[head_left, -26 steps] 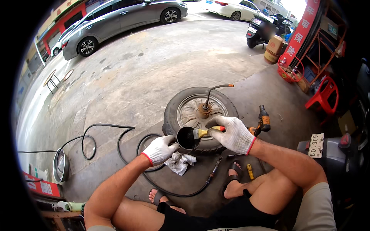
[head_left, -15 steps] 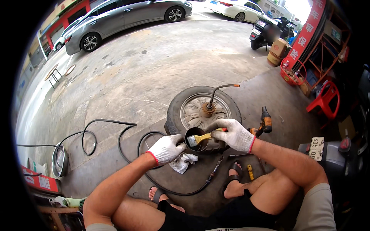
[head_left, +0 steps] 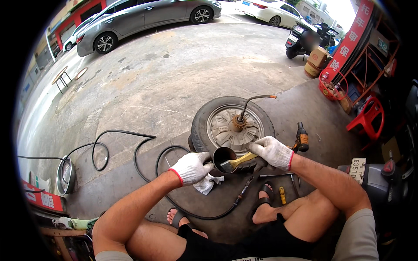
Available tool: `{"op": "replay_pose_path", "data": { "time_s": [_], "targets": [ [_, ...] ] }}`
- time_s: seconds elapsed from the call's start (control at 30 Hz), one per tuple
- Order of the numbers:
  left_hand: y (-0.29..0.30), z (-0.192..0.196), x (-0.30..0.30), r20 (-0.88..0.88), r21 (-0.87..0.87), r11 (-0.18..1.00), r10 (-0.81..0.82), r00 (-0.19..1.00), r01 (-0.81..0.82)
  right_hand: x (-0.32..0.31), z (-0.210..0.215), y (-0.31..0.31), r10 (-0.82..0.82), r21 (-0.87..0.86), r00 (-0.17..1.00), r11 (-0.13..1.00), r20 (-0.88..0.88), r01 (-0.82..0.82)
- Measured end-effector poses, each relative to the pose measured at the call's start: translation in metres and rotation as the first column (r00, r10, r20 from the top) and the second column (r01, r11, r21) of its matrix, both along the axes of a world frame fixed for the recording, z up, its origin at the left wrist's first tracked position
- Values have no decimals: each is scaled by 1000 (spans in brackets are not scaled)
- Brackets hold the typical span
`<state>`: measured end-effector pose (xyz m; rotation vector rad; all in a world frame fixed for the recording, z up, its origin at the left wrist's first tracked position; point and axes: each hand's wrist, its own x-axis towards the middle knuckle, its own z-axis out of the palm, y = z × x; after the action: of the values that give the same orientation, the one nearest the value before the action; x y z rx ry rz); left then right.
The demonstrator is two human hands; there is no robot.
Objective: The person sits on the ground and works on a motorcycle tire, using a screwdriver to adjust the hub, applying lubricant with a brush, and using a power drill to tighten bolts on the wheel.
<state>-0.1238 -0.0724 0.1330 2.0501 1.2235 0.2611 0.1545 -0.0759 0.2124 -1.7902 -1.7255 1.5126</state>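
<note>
On the concrete floor [head_left: 143,104] in front of the seated person, a small scooter wheel [head_left: 233,128] is lying flat, its black tyre around a grey metal hub, with a bent cable [head_left: 254,101] sticking up from the axle. Just above the wheel's near edge, the left hand [head_left: 190,167], wearing a white knit glove with a red cuff, is curling closed around the side of a small dark round tin [head_left: 224,157], holding it tilted so that its open mouth is facing the camera. The right hand [head_left: 272,152], gloved the same way, is gripping the yellow handle of a paintbrush [head_left: 236,162], fingers wrapped shut around it; the brush head is resting at the rim of the tin, and whether the bristles are dipping inside cannot be told. Both hands are hovering close together, just beside the tyre.

Under the left hand a crumpled white rag [head_left: 207,183] is lying on the floor. A black hose [head_left: 143,150] is looping across the concrete to the left and curving back beneath the person's legs. To the right of the wheel an orange-and-black cordless power tool [head_left: 301,139] is lying near the right wrist, and a few small hand tools [head_left: 282,195] are lying beside the person's sandalled foot [head_left: 263,206]. A red plastic chair [head_left: 368,117] is standing well apart on the right.
</note>
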Motion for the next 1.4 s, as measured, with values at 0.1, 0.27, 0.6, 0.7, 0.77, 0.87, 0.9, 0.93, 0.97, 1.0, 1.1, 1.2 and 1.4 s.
{"op": "replay_pose_path", "data": {
  "time_s": [0.1, 0.27, 0.6, 0.7, 0.77, 0.87, 0.9, 0.93, 0.97, 1.0, 1.1, 1.2, 1.4],
  "targets": [
    [-1, 0, -2, -12, 11, 1000, 5, 1000, -5, 2, 1, 0, 4, 22, 1000, 1000, 29, -5],
    [1, -1, -1, -50, -20, 1000, -12, 999, 11, 7, -10, 0, 81, 242, 993, 965, 81, -98],
    [-1, 4, 4, -95, -55, 998, -32, 995, 27, 5, -14, 1, 63, 126, 982, 991, -176, -41],
    [0, 0, 1, -78, -20, 1000, -14, 997, 13, 7, -12, 1, 23, 113, 989, 994, -148, -7],
    [1, -5, -2, -32, 11, 1000, -1, 1000, 1, 7, -10, 1, -3, 119, 995, 993, -100, 15],
    [4, -8, -3, -20, 4, 1000, -2, 1000, 2, 6, -6, 1, -12, 125, 1000, 992, -10, 13],
    [5, -10, -3, -10, 21, 1000, -4, 1000, 4, 7, -5, 1, -2, 133, 1000, 991, 20, -1],
    [5, -11, -3, -13, 22, 1000, -5, 1000, 6, 7, -4, 1, 8, 142, 999, 990, 51, -16],
    [5, -12, -3, -16, 24, 1000, -7, 1000, 8, 8, -3, 2, 18, 149, 996, 988, 82, -30],
    [5, -12, -4, -23, 26, 1000, -7, 1000, 8, 8, -2, 2, 21, 137, 996, 990, 83, -32],
    [3, -12, -4, -1, 18, 1000, -18, 1000, 18, 8, 0, 1, 29, 108, 996, 993, 79, -38],
    [3, -9, -4, -11, 31, 1000, -3, 1000, 3, 9, 4, 1, 18, 114, 1000, 993, 24, -21],
    [12, -1, -12, 18, 16, 998, 64, 998, -65, 9, 10, 10, -66, 260, 989, 961, -136, 100]
  ]
}}
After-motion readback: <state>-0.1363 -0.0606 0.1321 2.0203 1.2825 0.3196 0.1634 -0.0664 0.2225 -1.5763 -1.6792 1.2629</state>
